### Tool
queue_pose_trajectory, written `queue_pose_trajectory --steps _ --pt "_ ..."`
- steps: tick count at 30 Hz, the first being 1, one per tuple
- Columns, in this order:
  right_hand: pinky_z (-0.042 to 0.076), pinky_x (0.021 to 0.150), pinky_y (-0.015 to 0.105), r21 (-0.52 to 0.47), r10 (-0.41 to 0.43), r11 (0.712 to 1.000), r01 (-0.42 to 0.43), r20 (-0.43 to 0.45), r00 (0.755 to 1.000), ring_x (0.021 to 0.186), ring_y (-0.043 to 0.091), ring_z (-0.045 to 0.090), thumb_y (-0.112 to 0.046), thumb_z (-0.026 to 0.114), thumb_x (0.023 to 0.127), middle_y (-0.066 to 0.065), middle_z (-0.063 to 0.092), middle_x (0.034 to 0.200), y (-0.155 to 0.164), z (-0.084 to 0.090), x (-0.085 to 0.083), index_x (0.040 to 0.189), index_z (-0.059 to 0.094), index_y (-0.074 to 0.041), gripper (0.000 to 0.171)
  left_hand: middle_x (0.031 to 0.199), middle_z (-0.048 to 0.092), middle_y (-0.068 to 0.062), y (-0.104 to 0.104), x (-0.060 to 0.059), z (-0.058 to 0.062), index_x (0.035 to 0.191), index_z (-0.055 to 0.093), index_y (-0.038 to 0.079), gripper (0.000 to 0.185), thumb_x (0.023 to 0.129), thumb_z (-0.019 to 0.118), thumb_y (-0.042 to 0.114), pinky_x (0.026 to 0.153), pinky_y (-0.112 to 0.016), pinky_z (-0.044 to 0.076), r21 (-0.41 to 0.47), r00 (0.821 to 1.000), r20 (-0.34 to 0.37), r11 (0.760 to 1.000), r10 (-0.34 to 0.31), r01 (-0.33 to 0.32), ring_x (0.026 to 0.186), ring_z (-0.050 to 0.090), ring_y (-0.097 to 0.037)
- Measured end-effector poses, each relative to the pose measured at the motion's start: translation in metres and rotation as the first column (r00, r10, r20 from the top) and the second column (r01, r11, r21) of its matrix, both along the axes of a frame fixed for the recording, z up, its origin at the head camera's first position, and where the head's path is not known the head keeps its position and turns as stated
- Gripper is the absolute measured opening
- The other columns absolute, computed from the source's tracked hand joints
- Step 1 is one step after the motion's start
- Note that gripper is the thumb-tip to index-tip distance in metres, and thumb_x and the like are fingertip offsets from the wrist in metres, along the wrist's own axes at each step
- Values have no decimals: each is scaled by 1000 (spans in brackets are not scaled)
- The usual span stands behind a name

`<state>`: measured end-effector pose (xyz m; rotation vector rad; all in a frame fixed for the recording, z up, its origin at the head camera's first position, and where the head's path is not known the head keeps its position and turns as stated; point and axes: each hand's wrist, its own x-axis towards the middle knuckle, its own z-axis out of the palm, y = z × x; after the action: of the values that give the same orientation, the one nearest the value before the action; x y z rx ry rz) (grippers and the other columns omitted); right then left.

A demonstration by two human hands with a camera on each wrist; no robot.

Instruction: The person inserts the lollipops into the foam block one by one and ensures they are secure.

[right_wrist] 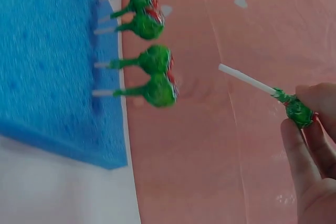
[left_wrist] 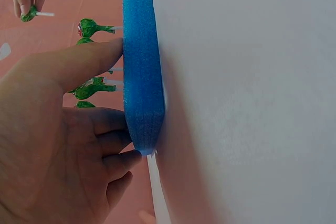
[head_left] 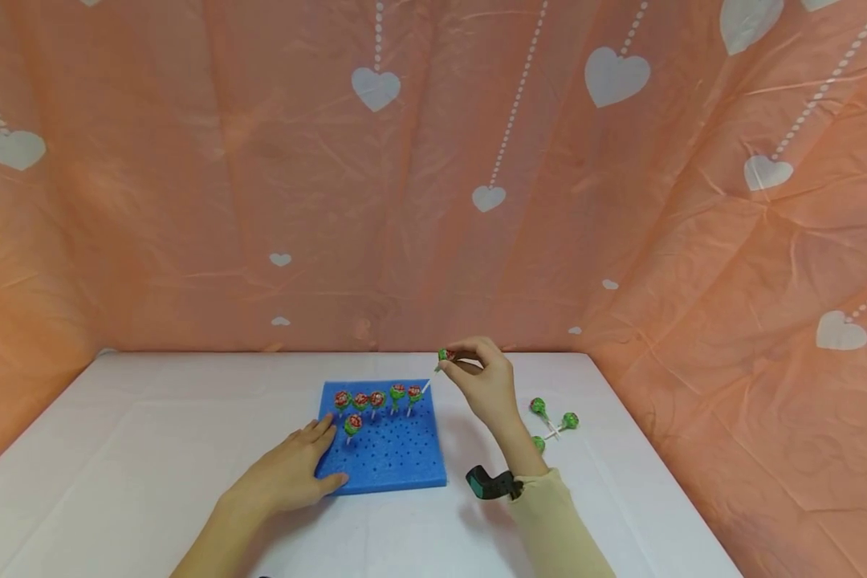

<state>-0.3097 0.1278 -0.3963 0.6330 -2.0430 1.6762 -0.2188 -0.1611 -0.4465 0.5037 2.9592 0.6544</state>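
A lollipop [head_left: 444, 355] in green and red wrapping is pinched by its head in my right hand [head_left: 486, 381]. Its white stick [right_wrist: 247, 80] points down toward the far right corner of a blue foam board [head_left: 405, 461] full of small holes; in the right wrist view the stick is apart from the board. Several lollipops [head_left: 377, 399] stand upright in a row along the board's far part. Another lollipop [head_left: 353, 424] stands in front of the row's left end. My left hand [head_left: 289, 470] rests against the board's left side, fingers and thumb spread on its edge.
Three loose lollipops [head_left: 570, 420] lie with sticks crossing on the white table [head_left: 152, 433], right of the board and partly behind my right forearm. A black strap device [head_left: 493, 483] sits on my right wrist. An orange curtain [head_left: 419, 273] with white hearts hangs behind.
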Motion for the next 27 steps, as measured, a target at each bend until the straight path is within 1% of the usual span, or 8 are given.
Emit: queue_pose_trajectory --steps 6,14,19,23,24,27 --pt "63 89 38 19 43 999 -42 -14 999 108 35 71 8 81 84 21 64 110 -14 -2 8 109 73 5 26 162 37 -29 -1 1 -2 147 50 -11 81 93 75 44 119 -64 32 3 1000 3 1000 12 -12 148 33 -52" --pt "63 89 33 47 91 995 -90 -24 996 104 28 71 8 83 83 12 64 107 -27 -7 12 103 75 -3 24 161 37 -29 -1 1 -2 147 50 -11 81 93 75 44 119 -64 32 -1 1000 -8 1000 6 -6 148 34 -52" --pt "63 89 35 72 139 988 -138 -17 990 104 28 70 7 82 84 11 64 108 -35 -13 15 103 75 -4 24 161 37 -30 -1 1 -1 147 50 -12 82 92 75 44 119 -64 32 -1 1000 -10 1000 -2 2 148 34 -53" --pt "63 87 34 97 158 983 -157 -8 987 99 27 71 8 82 84 11 64 107 -43 -20 18 102 75 -3 22 161 37 -29 0 0 -2 147 50 -11 82 92 75 45 119 -64 32 2 1000 -8 1000 0 0 148 34 -53" --pt "63 87 35 103 162 982 -160 -9 987 98 28 71 8 82 84 11 64 107 -45 -21 19 102 75 -3 21 161 37 -29 -1 0 -2 147 50 -11 82 92 75 45 119 -65 33 3 1000 -7 1000 1 -1 147 34 -53" --pt "63 87 44 116 179 977 -177 -10 984 96 31 71 7 81 85 13 63 107 -50 -26 21 102 74 -1 20 161 37 -29 -1 -1 -3 147 50 -11 82 92 75 44 119 -65 33 -1 1000 -9 1000 6 -6 147 35 -53"
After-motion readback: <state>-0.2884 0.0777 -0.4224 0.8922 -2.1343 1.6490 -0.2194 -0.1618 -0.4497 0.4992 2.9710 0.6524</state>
